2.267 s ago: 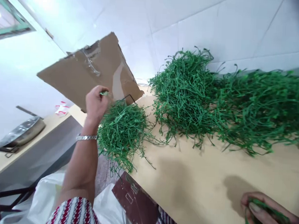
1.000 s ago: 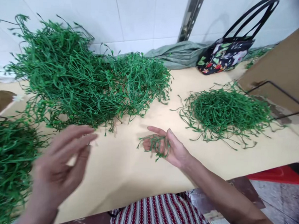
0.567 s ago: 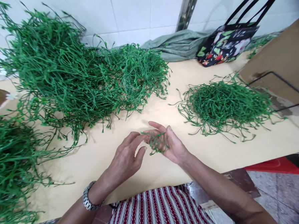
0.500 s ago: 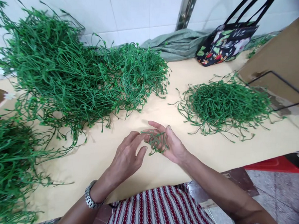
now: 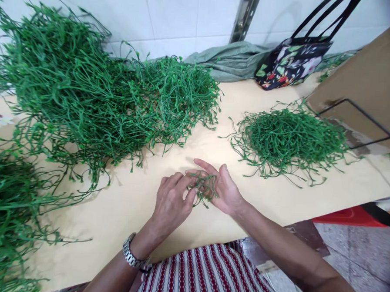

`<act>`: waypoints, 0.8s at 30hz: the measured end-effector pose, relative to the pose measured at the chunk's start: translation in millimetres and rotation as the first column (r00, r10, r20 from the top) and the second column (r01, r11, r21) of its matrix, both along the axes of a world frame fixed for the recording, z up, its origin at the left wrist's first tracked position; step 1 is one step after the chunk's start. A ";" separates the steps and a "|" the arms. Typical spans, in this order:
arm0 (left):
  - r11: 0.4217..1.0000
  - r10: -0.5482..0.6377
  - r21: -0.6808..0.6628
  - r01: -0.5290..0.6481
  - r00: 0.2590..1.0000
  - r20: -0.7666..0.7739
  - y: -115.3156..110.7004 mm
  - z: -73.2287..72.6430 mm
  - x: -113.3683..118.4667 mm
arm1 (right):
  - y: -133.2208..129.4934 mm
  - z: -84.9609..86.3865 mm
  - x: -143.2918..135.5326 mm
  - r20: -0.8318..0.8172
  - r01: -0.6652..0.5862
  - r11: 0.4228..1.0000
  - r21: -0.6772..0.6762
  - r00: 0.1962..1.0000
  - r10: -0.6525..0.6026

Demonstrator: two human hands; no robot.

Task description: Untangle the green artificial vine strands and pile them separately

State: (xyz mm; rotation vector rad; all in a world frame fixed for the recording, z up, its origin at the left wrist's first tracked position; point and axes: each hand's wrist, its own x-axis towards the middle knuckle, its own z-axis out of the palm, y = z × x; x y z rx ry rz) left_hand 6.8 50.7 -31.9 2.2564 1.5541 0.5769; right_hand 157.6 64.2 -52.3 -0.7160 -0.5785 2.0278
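Note:
A small bunch of green stems (image 5: pixel 206 186) lies across the palm and fingers of my right hand (image 5: pixel 227 191), which is turned up with its fingers partly spread. My left hand (image 5: pixel 174 199), a metal watch on its wrist, has thumb and fingertips closed on the left side of that bunch. Both hands are just above the cream tabletop (image 5: pixel 129 212). Beyond them to the right sits a loose heap of green stems (image 5: pixel 293 138). A much larger heap (image 5: pixel 86 96) spreads over the back left.
Another green pile (image 5: pixel 5 214) is at the near left. Against the tiled wall lie a grey-green cloth (image 5: pixel 232 58) and a floral bag (image 5: pixel 291 64). A cardboard box (image 5: pixel 375 77) with a black wire frame (image 5: pixel 369 113) stands at the right. Something red (image 5: pixel 348 215) is below the table edge.
My left hand has moved slightly right, and its thumb has closed in from apart onto the small bunch. My right hand stays nearly in place. The view has shifted a little.

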 end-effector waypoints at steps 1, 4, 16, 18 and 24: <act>1.000 0.002 0.002 -0.002 1.000 0.005 0.3 -0.1 0.8 | -0.2 -0.3 0.0 0.005 -0.004 1.000 0.007 1.000 0.004; 1.000 0.003 -0.007 -0.002 1.000 0.023 0.9 0.1 2.8 | -0.9 -1.5 0.3 0.006 -0.015 0.999 0.048 1.000 0.015; 0.992 0.057 -0.119 -0.038 0.985 0.161 2.6 -5.2 2.9 | -10.7 -13.4 -5.5 0.413 -0.210 0.883 0.421 0.911 0.020; 0.988 0.053 -0.152 -0.024 0.980 0.190 2.1 -4.0 1.0 | -11.3 -11.7 -7.5 0.489 -0.237 0.846 0.478 0.872 -0.032; 0.995 -0.076 0.082 0.054 0.950 0.304 -8.4 5.1 -6.7 | -14.2 -13.9 -15.0 0.532 -0.169 0.858 0.485 0.836 -0.136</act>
